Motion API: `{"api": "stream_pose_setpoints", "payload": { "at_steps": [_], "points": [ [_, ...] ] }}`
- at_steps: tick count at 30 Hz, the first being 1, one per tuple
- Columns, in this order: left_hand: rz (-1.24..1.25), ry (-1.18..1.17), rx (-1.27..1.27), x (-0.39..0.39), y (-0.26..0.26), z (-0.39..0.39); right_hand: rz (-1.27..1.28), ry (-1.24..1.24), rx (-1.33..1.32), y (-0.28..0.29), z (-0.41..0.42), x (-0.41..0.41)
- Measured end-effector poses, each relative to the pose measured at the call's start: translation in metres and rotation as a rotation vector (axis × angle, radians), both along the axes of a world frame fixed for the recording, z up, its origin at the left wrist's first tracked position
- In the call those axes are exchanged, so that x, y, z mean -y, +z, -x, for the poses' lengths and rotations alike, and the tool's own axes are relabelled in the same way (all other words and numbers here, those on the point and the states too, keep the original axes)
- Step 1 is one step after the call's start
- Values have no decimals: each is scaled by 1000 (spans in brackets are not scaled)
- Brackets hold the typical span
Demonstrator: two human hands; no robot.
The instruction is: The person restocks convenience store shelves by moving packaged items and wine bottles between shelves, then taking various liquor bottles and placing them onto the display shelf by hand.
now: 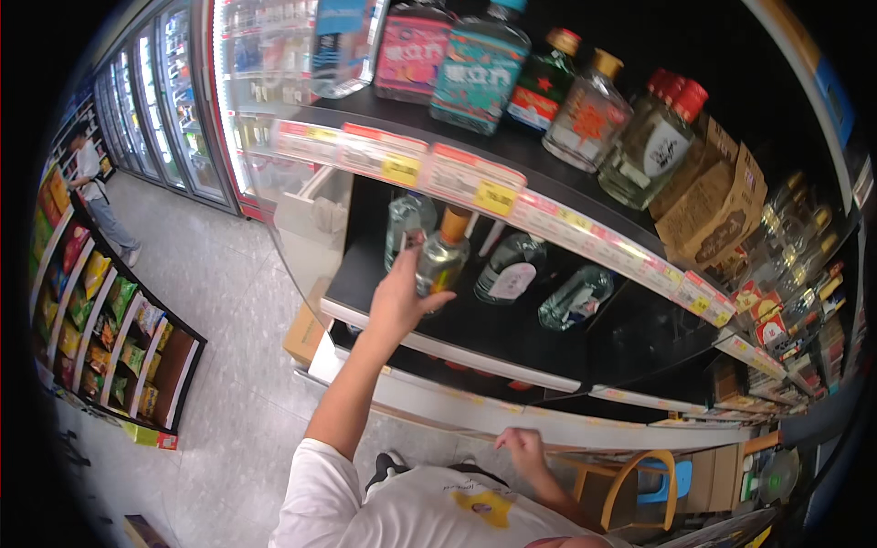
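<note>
My left hand [404, 291] is closed around a clear glass bottle [442, 260] with an orange-gold cap, at the left end of a black lower shelf [363, 281]. Just behind it stands another clear bottle [409, 222]. Farther right on this shelf are a clear bottle with a pale oval label [510, 270] and a tilted-looking clear bottle [577, 298]. My right hand [524, 452] hangs low in front of my body, its fingers partly curled, with nothing visible in it; whether they are closed is unclear.
The upper shelf, edged with price tags [473, 181], holds a pink-labelled bottle [413, 51], a teal-labelled bottle [479, 72] and paper-wrapped goods [712, 205]. A snack rack [109, 329] and a person [96, 178] are left. A wooden chair [640, 479] and cardboard box [712, 479] are lower right.
</note>
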State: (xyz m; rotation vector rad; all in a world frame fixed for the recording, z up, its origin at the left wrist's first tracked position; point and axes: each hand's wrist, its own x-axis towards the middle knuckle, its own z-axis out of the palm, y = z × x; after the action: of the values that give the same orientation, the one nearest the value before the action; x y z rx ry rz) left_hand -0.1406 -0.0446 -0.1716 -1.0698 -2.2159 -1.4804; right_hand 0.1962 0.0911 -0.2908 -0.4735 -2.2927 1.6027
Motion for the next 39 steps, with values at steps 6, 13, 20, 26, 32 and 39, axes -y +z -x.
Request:
{"api": "stream_pose_setpoints", "payload": {
  "at_steps": [6, 13, 20, 26, 32, 39],
  "points": [
    [-43, 119, -84, -11, -17, 8, 1, 159, 541, -26, -60, 2],
    [98, 218, 109, -25, -7, -14, -16, -139, 374, -56, -98, -102],
    [-26, 319, -100, 2, -20, -104, -117, -605, 6, -83, -67, -204],
    [116, -66, 445, -15, -74, -229, -385, -479, 161, -166, -29, -272],
    [541, -266, 509, -23, -99, -308, -339, -292, -88, -177, 22, -271],
    [560, -324, 526, -41, -108, -338, -67, -355, -176, -173, 60, -271]
  ]
}}
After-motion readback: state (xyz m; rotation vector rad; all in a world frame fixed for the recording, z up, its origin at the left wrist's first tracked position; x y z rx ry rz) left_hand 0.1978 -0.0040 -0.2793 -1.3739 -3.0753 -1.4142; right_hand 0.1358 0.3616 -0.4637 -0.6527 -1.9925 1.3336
